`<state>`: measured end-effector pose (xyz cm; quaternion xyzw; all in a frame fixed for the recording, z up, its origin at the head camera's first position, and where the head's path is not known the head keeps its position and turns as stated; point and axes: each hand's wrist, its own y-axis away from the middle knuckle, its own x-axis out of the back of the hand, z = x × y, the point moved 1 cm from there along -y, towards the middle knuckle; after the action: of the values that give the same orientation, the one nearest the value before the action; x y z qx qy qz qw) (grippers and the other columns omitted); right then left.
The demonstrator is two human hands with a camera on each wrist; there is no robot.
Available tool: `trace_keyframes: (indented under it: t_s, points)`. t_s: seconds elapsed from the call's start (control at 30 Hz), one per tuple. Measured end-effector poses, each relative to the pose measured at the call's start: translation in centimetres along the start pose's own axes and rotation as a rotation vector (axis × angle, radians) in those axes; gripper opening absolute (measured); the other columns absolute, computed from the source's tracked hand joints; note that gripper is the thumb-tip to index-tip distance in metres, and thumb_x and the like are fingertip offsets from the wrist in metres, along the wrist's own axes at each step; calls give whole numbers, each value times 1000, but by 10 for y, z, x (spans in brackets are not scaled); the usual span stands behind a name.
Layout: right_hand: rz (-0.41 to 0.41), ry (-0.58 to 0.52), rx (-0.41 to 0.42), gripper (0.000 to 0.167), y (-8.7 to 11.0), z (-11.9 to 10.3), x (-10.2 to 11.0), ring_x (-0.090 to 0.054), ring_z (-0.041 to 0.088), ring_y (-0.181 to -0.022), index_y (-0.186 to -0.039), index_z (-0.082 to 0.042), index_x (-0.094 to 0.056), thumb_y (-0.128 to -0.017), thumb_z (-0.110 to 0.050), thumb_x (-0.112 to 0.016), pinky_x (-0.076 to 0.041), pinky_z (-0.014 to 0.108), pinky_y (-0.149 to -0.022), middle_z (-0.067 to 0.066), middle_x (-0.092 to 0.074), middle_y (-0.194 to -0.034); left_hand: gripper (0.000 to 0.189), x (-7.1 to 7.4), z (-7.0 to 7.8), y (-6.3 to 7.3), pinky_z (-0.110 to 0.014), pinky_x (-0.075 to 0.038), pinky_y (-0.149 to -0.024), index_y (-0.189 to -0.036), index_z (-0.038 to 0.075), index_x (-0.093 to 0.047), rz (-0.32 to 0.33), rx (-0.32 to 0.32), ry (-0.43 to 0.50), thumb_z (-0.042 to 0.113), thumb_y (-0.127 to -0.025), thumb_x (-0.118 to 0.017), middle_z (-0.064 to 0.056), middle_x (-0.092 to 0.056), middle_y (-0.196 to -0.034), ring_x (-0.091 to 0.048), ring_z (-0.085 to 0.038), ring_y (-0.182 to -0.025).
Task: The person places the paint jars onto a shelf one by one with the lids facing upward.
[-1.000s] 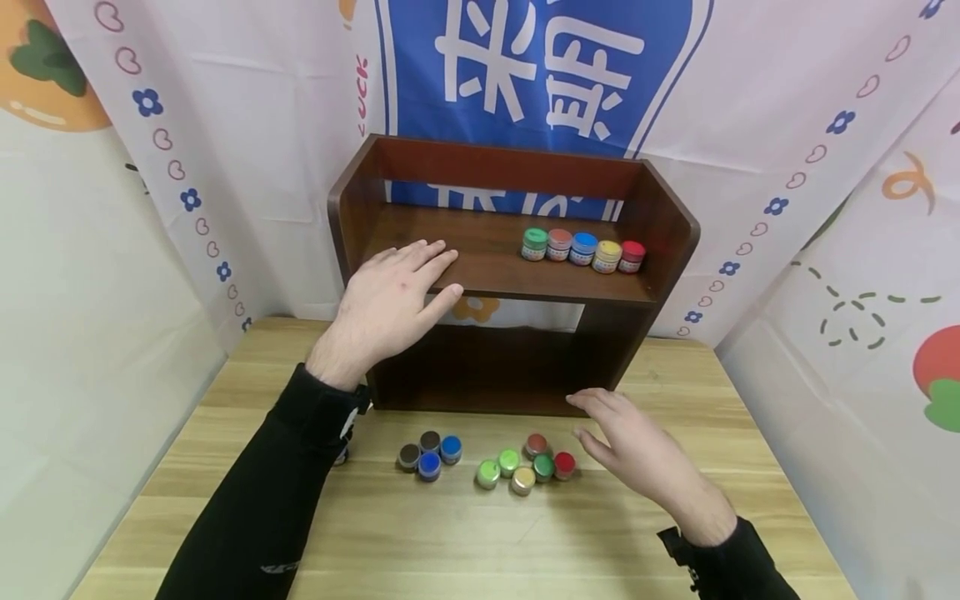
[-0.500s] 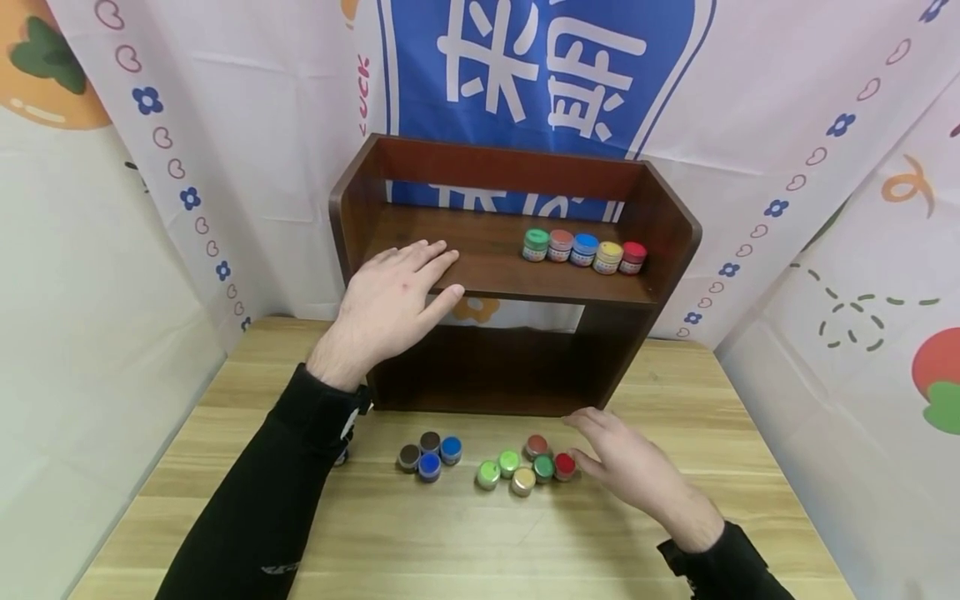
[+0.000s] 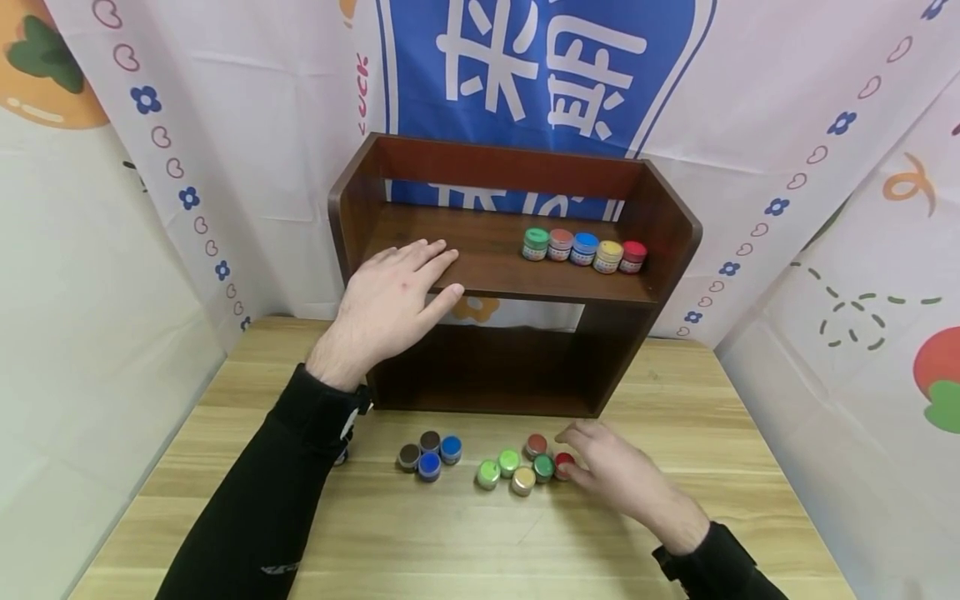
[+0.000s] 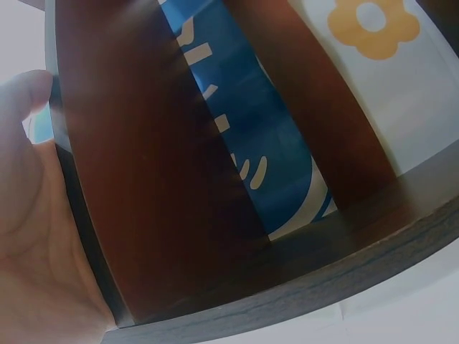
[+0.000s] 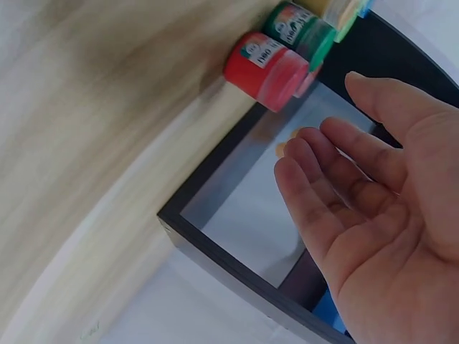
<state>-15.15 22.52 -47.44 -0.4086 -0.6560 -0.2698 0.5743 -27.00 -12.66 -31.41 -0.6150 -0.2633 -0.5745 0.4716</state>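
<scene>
The fingers of the right hand [image 3: 611, 468] are slightly bent, and the thumb stands well apart from them, so the space between is wide. In the head view the thumb overlaps the red-lidded jar [image 3: 562, 463], but the right wrist view shows a gap between the fingertips and this jar. The red-lidded jar stands on the wooden table [image 3: 480, 546], at the right end of a loose group. Just beside it is the dark green-lidded jar [image 3: 543, 468]; near these are the brownish-red-lidded jar [image 3: 536, 445], the tan-lidded jar [image 3: 523, 481] and two light green-lidded jars [image 3: 488, 475].

The left hand [image 3: 397, 300] has its fingers extended, with the thumb spread to the side. It rests at the front of the dark brown wooden shelf unit [image 3: 510, 171], on the left part of the upper board. Below, in front of the unit, stand two blue-lidded jars [image 3: 429, 467] and two dark brown-lidded jars [image 3: 408, 457], close together. One more object is mostly hidden by the black left sleeve [image 3: 262, 475], so I cannot tell its kind.

On the right part of the upper board five jars [image 3: 583, 250] form a row: green, brownish red, blue, yellow and red, from left to right. Behind the unit hangs a white cloth [image 3: 300, 142] with a large blue sign [image 3: 585, 50].
</scene>
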Motion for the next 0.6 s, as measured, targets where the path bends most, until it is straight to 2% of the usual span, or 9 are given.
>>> trace_keyframes:
  t_s: [0.33,0.6]
  points:
    - [-16,9,34,24,-3,1,-9,-73,17,-105,-118,-8,-84,-100,-17,-96,-70,36,-88,5,-79,-115,75,1,1,0,-60,-34,-148,-182,21,-45,7,-1,1,65,-123,-42,-8,-43,-191,-38,-31,-181]
    - [-41,28,46,17,-4,3,-12,-71,16,-102,-112,-12,-82,-100,-15,-95,-69,36,-87,-1,-75,-109,74,2,2,-1,-59,-34,-148,-182,21,-46,3,0,-3,65,-123,-43,-8,-44,-191,-38,-31,-181]
